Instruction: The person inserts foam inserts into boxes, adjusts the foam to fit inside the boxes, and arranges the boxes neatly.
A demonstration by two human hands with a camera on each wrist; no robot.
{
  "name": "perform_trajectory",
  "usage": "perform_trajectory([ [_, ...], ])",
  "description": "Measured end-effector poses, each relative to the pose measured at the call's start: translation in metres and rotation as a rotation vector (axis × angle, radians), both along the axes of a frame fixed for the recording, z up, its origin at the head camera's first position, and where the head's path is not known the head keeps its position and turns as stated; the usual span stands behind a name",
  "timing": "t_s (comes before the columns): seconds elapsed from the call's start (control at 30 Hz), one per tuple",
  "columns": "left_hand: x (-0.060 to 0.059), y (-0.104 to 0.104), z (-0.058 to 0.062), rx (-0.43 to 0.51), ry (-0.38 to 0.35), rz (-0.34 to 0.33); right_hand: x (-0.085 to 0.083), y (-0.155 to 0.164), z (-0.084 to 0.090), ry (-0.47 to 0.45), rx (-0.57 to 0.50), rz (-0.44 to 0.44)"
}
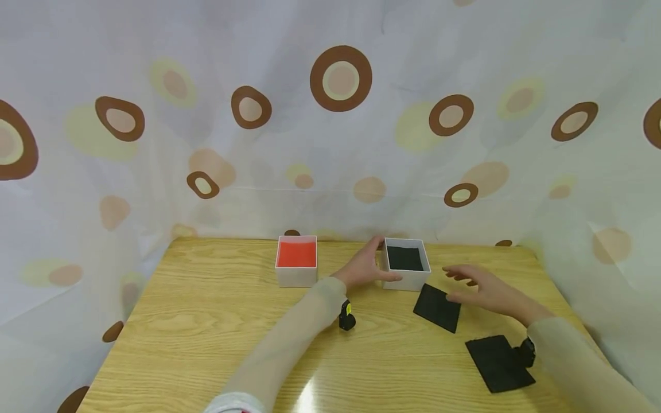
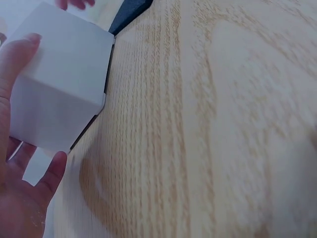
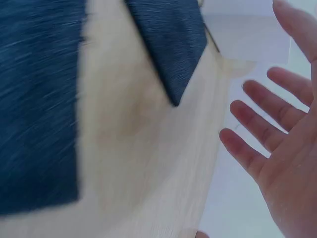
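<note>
A white box with black lining (image 1: pixel 405 264) stands at the back of the wooden table (image 1: pixel 206 321). My left hand (image 1: pixel 364 268) grips its left side, thumb on the front wall and fingers at the back. In the left wrist view the thumb and a finger of that hand (image 2: pixel 20 198) bracket the white box (image 2: pixel 59 84). My right hand (image 1: pixel 482 289) hovers to the right of the box, open with fingers spread, just past a black square pad (image 1: pixel 438 307). A second black pad (image 1: pixel 498 362) lies nearer to me. The right wrist view shows the spread right hand (image 3: pixel 287 148) beside both black pads (image 3: pixel 171 39).
A second white box with red lining (image 1: pixel 296 261) stands to the left of the first, a short gap between them. A dotted curtain (image 1: pixel 341 115) hangs close around the table's back and sides. Bare wood (image 2: pixel 223 124) spreads across the table's left and front.
</note>
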State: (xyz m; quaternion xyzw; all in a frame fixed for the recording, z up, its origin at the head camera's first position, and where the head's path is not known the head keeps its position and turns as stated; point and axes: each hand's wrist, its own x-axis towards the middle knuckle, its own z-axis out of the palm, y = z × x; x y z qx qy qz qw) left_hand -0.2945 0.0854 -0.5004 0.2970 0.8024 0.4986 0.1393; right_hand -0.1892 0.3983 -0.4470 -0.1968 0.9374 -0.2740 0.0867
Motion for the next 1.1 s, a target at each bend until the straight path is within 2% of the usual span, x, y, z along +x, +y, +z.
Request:
perform_trajectory([
  [0.23, -0.003, -0.001, -0.003, -0.001, 0.013, 0.010, 0.043, 0.021, -0.001, 0.056, 0.024, 0.093],
  [0.47, -0.002, -0.001, -0.006, -0.002, 0.012, 0.017, 0.084, 0.060, -0.021, 0.040, 0.031, 0.141],
  [0.53, -0.003, 0.000, -0.007, 0.004, 0.014, 0.015, 0.093, 0.074, -0.030, 0.075, 0.082, 0.148],
  [0.63, -0.004, 0.001, -0.007, 0.002, 0.020, 0.012, 0.106, 0.088, -0.040, 0.177, 0.201, 0.141],
  [0.73, -0.005, 0.000, -0.005, -0.001, 0.026, 0.010, 0.114, 0.094, -0.048, 0.198, 0.301, 0.119],
  [0.97, -0.006, 0.000, -0.002, -0.009, 0.044, 0.015, 0.118, 0.093, -0.049, 0.101, 0.367, 0.070],
  [1.1, -0.004, 0.000, -0.003, -0.009, 0.033, 0.004, 0.117, 0.093, -0.046, 0.011, 0.388, 0.056],
])
